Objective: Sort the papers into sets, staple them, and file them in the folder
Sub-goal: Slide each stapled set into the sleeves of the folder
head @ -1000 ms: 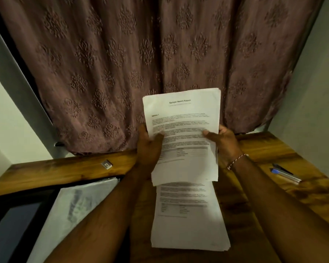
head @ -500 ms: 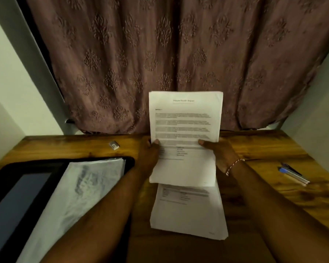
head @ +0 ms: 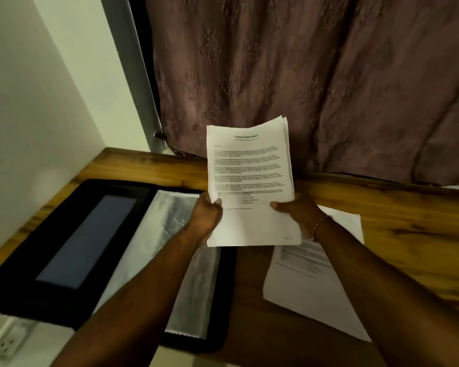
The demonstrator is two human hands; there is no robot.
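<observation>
Left grip, right grip: paper sheaf

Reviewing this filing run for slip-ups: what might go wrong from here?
The white printed sheets, held low by the left hand and right hand, fan apart at the top right corner; unaligned, they may staple crookedly or snag entering a clear sleeve of the open black folder. The right forearm hangs over the loose white paper pile and may drag it.

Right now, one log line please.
left hand: grips paper set | right hand: grips paper set | stack: flat on table | folder: open, at left
</observation>
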